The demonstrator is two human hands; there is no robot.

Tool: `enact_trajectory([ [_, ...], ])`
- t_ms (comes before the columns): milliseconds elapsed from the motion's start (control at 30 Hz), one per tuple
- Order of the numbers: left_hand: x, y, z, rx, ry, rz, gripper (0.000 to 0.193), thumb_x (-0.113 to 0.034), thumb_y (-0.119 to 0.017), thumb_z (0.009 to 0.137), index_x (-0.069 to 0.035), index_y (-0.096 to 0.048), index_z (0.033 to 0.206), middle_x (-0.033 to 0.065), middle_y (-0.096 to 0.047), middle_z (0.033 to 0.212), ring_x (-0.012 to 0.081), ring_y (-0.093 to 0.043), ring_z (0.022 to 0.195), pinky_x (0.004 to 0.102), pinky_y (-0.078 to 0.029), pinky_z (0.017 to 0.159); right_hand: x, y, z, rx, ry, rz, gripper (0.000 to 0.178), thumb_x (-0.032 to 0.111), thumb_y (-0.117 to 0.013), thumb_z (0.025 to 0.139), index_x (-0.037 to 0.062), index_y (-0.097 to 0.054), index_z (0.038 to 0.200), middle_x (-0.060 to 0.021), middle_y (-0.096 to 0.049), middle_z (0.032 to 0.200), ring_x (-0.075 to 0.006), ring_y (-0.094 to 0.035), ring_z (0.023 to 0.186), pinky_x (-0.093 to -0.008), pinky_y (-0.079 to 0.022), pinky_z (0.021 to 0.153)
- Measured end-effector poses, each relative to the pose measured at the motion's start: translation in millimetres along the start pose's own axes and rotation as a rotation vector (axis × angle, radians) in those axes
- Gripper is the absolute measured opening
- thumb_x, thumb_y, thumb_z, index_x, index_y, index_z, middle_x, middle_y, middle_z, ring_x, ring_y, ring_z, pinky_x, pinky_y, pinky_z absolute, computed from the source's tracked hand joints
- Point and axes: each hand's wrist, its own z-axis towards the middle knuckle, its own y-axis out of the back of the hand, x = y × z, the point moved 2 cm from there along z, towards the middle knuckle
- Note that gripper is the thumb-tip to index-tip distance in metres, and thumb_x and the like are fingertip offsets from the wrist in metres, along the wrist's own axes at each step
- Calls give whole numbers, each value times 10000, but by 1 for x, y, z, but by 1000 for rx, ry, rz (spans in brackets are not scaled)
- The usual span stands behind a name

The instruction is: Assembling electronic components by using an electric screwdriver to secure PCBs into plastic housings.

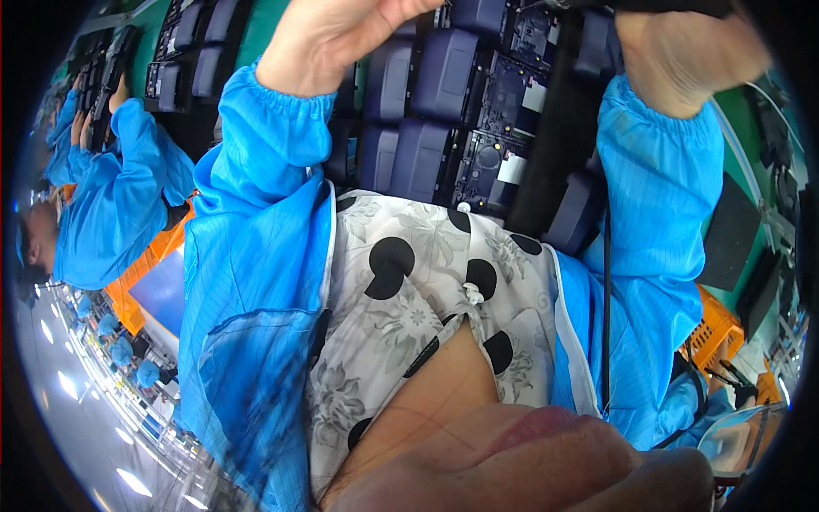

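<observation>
My left hand [337,38] reaches over the table at the top, its fingers cut off by the upper edge. Below and beside it lie rows of dark blue-purple plastic housings [445,77], the closest things to this hand. Among them are opened units with exposed circuit boards [486,166]. My right hand [678,60] is blurred at the upper right, close against a black object [674,5] that the frame's top cuts off. Its fingers are hidden, so a grip on that object cannot be made out. Both wrists come out of blue elastic cuffs.
A black strip [554,128] runs between the housings and my right arm. More housings [213,68] lie at the upper left on a green surface. A co-worker in blue sleeves [124,205] is at my left. Orange crates [715,328] stand on both sides. A black cord [607,299] hangs beside my right arm.
</observation>
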Motion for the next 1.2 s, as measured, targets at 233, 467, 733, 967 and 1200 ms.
enact_trajectory([
  [233, 8, 20, 5, 41, 90, -31, 256, -220, -572, 1075, 6, -644, 1171, 63, -715, 903, 175, -725, 822, 267, -626, 738, -17, 2, -23, 47, -229, 85, 419, 410, -605, 996, 5, -612, 1101, -59, -607, 742, -156, -577, 556, -300, -477, 528],
  [467, 12, 12, 1, 120, 151, -150, 327, -296, -569, 1079, 10, -659, 1150, 8, -624, 845, 115, -576, 729, 233, -492, 652, -26, 6, -32, 36, -294, 90, 408, 399, -627, 986, 2, -615, 1080, -56, -607, 746, -154, -578, 573, -295, -474, 528],
  [733, 10, -2, -4, 103, 70, -59, 287, -143, -600, 1051, 35, -637, 1274, 44, -664, 914, 144, -631, 819, 261, -544, 736, -35, 10, -34, 55, -304, 60, 357, 353, -632, 973, 1, -621, 1028, -53, -604, 736, -156, -573, 564, -293, -475, 520],
  [967, 10, 5, -12, 32, 54, -63, 288, -40, -655, 1001, 20, -642, 1282, 105, -730, 1015, 202, -732, 911, 292, -626, 833, -40, -8, -39, 103, -240, -165, 255, 244, -666, 927, 5, -604, 995, -46, -587, 709, -148, -574, 552, -272, -468, 510],
  [1200, 27, 4, -11, 147, 180, -190, 160, -141, -637, 1035, -21, -675, 1134, 113, -738, 1033, 211, -739, 903, 303, -633, 811, -9, -5, -17, 17, 33, -8, 436, 428, -542, 1011, 10, -607, 1113, -60, -599, 744, -169, -574, 565, -318, -482, 540],
])
